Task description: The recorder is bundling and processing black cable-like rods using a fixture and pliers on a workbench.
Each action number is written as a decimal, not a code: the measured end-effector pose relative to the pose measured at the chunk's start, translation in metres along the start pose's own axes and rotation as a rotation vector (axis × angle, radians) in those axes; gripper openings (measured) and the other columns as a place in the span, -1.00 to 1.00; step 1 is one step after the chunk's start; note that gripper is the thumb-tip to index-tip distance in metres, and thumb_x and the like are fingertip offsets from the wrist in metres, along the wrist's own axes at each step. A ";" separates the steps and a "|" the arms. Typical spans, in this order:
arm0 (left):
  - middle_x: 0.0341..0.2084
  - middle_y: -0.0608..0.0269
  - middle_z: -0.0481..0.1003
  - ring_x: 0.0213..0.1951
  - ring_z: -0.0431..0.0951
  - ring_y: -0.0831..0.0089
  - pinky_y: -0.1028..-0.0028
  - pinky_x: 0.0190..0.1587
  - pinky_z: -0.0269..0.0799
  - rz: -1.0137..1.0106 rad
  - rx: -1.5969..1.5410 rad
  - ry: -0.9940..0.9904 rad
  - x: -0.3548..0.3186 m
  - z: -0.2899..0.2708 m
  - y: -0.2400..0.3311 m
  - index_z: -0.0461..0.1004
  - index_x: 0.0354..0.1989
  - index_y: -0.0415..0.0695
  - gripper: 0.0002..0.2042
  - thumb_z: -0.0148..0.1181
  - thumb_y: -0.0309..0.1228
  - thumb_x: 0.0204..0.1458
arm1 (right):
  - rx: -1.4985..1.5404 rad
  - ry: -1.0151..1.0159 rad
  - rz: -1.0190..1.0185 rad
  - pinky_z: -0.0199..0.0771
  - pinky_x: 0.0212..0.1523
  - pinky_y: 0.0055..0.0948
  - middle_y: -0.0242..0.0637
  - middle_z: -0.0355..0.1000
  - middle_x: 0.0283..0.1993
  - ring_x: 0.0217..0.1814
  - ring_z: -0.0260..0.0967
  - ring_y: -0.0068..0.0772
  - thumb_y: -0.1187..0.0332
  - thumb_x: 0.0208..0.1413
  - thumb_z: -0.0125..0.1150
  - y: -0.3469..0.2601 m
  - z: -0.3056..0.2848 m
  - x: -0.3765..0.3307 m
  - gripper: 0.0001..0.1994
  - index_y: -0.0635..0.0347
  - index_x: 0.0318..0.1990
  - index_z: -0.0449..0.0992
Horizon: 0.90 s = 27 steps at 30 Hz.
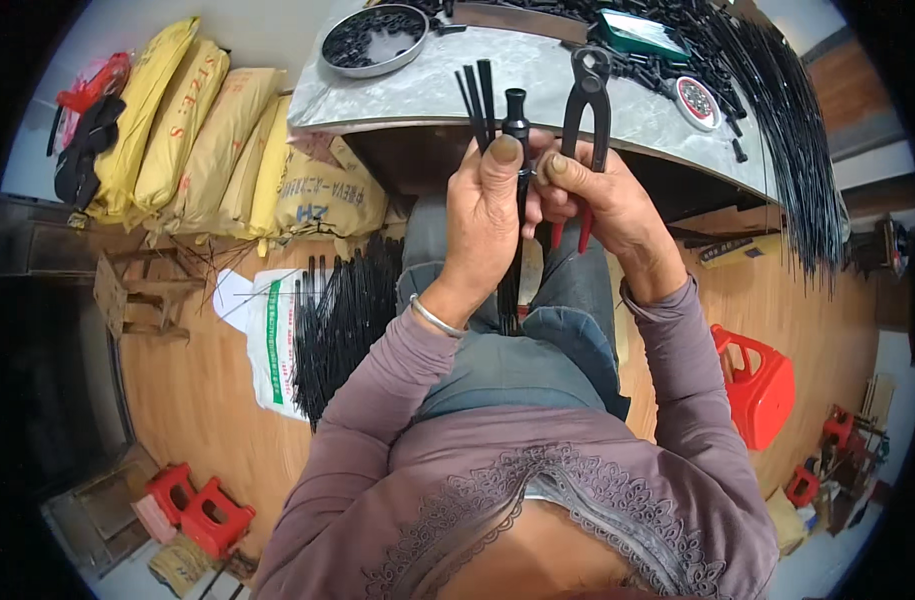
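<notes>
My left hand (485, 200) is closed around several thin black rods (469, 98) and a black stick with a ribbed, knobbed end piece (515, 112), all standing upright, the thumb pressed on the end piece's lower part. Tucked in my right hand (609, 195) are pincers (588, 92) with dark jaws pointing up and red handle ends below the palm. The right thumb and fingertips meet beside the left thumb, next to the stick, where a small shiny bit shows; what they pinch cannot be made out. Below my hands the rods run down between my knees.
The table (442, 75) ahead carries a round metal tray (417, 62) of small black parts, a round tin (697, 103), a green-rimmed box (642, 35) and long black rods (792, 150). More rods (347, 315) lie at left by yellow sacks (167, 140). A red stool (762, 385) stands right.
</notes>
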<state>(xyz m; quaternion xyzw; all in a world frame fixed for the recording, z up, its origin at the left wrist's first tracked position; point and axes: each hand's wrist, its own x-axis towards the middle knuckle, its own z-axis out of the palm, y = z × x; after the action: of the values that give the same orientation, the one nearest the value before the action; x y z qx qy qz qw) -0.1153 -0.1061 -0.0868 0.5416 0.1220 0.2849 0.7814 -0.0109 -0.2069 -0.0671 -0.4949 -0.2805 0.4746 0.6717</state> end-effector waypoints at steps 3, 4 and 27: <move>-0.64 0.43 0.38 -0.66 0.31 0.78 0.74 -0.68 0.20 0.021 -0.032 -0.015 -0.002 -0.002 -0.001 0.44 -0.16 -0.24 -0.46 -0.12 0.09 0.20 | -0.140 0.004 0.002 0.26 -0.49 -0.57 -0.47 0.22 -0.54 -0.50 0.28 -0.57 0.21 0.21 0.13 -0.001 0.003 0.001 -0.60 0.35 0.05 0.36; -0.64 0.43 0.38 -0.66 0.31 0.79 0.75 -0.69 0.20 0.016 -0.035 -0.005 -0.004 -0.002 0.000 0.44 -0.17 -0.24 -0.46 -0.11 0.09 0.20 | -0.149 0.020 -0.009 0.26 -0.48 -0.58 -0.47 0.22 -0.54 -0.49 0.28 -0.57 0.22 0.21 0.13 -0.002 0.009 -0.001 -0.59 0.36 0.07 0.35; -0.66 0.49 0.33 -0.67 0.30 0.80 0.75 -0.70 0.19 0.039 0.014 0.041 -0.009 -0.002 -0.001 0.46 -0.21 -0.20 -0.50 -0.07 0.08 0.19 | -0.006 0.263 -0.081 0.26 -0.49 -0.58 -0.47 0.21 -0.51 -0.50 0.23 -0.58 0.25 0.22 0.13 0.016 0.031 -0.010 -0.69 0.24 0.01 0.40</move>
<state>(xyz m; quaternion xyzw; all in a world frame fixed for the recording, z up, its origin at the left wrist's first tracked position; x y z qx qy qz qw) -0.1233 -0.1095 -0.0897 0.5431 0.1295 0.3102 0.7694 -0.0474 -0.2027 -0.0700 -0.5431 -0.2114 0.3771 0.7198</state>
